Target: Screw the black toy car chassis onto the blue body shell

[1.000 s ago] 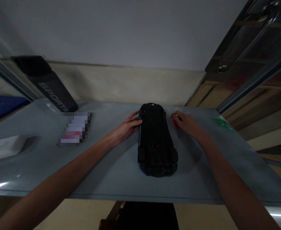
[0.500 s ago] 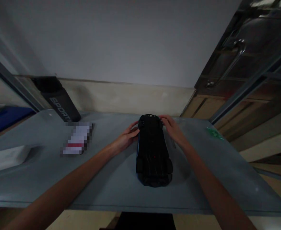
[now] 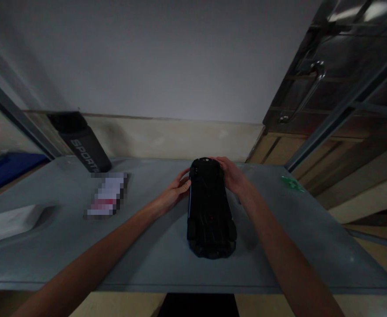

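A black toy car [image 3: 209,207] lies upside down on a grey table [image 3: 147,246], its length running away from me. My left hand [image 3: 173,191] rests against its far left side, fingers curved onto the body. My right hand [image 3: 231,176] grips the far right end of the car, fingers wrapped over its edge. Both hands hold the far end between them.
A black bottle marked "SPORT" [image 3: 81,143] leans at the back left. A small blurred-out card or packet [image 3: 107,200] lies left of the car. A white box [image 3: 9,222] sits at the far left, a green scrap [image 3: 290,182] at the right. A metal door frame [image 3: 332,119] rises on the right.
My right hand left the small red item beside the car and moved left onto the car's far right end. The view tilted slightly; my left hand stayed on the car.
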Demonstrator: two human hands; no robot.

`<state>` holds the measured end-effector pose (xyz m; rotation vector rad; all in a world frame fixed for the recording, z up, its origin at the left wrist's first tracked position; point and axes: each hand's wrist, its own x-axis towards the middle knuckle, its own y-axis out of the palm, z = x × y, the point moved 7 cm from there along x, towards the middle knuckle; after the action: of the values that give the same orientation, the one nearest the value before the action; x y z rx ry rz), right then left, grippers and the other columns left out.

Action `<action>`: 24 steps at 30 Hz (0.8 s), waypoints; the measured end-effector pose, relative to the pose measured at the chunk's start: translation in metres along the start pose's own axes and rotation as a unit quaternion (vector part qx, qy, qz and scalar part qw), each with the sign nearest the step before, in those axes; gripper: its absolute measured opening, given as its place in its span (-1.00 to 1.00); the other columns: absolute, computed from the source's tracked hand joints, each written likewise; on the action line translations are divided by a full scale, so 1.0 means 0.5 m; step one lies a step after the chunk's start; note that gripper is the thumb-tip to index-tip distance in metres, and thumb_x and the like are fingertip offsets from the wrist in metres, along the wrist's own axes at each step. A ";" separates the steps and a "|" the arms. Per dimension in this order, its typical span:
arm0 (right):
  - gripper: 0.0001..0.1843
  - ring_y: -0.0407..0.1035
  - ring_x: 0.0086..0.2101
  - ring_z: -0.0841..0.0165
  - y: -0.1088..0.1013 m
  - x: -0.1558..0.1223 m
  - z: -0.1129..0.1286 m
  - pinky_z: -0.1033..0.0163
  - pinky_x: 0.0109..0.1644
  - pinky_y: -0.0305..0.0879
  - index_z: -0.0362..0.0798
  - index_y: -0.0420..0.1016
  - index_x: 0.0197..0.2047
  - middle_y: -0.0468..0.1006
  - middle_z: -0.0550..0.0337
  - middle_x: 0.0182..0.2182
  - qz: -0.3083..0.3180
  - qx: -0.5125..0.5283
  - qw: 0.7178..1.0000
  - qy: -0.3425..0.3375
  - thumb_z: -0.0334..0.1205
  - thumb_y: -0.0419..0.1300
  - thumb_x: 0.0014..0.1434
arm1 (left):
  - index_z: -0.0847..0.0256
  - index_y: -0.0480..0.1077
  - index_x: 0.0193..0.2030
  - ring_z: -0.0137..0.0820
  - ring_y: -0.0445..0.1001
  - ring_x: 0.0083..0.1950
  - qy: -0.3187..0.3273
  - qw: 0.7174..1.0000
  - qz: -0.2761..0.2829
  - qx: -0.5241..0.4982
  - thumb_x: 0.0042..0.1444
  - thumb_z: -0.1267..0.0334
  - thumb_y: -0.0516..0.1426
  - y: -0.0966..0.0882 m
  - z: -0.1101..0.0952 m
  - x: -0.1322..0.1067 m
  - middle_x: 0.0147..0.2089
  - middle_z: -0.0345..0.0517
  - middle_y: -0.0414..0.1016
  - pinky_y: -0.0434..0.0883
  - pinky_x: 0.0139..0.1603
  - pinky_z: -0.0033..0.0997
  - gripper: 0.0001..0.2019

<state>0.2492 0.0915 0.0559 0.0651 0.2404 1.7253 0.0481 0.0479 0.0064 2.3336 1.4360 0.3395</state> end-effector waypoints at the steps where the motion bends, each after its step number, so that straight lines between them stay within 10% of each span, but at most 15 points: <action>1: -0.73 0.67 0.09 0.02 -0.001 -0.004 0.002 0.00 0.22 0.52 0.13 0.77 -0.25 0.85 0.13 -0.16 -0.003 0.019 1.000 0.011 0.09 0.35 0.12 | -0.13 0.57 0.38 -0.05 0.56 0.42 0.001 1.000 -0.002 -0.001 0.25 0.05 0.53 0.001 -0.001 -0.001 0.29 -0.11 0.71 0.39 0.45 -0.07 -0.42; 24: -0.63 0.60 0.26 -0.01 0.011 -0.024 0.010 -0.10 0.40 0.44 0.17 0.74 -0.04 0.83 0.13 0.06 -0.036 0.068 0.997 0.012 0.11 0.37 0.13 | -0.17 0.56 0.41 -0.17 0.68 0.27 -0.032 0.999 0.007 -0.028 0.13 0.18 0.61 -0.003 0.000 -0.006 0.26 -0.07 0.72 0.53 0.32 -0.21 -0.28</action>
<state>0.2468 0.0795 0.0632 0.1336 0.3725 1.6367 0.0456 0.0457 0.0057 2.2910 1.3623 0.3008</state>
